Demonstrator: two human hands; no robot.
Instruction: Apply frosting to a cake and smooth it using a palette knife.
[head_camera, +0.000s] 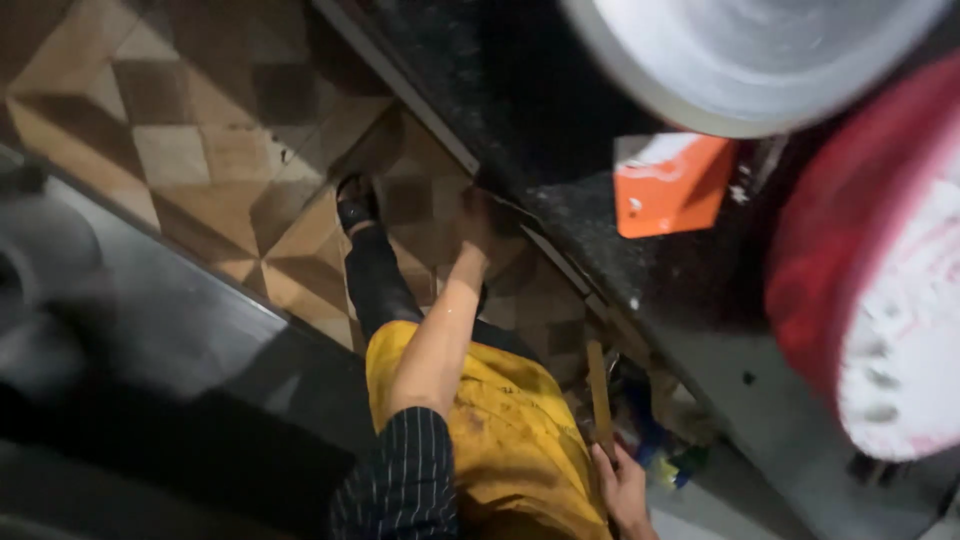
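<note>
left hand (487, 215): reaching down to the dark surface's (560, 190) front edge, grip cannot be told | right hand (625, 490): closed on wooden stick (599, 395), upright below that edge | orange card (668, 185): on surface, near edge | yellow apron (510, 430): between arms

I see open room over the brown patterned tile floor (190, 130) to my left. The dark speckled stone counter edge (560, 190) blocks the right. My left hand (485, 215) reaches just beneath it; clutter (660, 440) crowds the gap by my right hand (625, 490).
</note>
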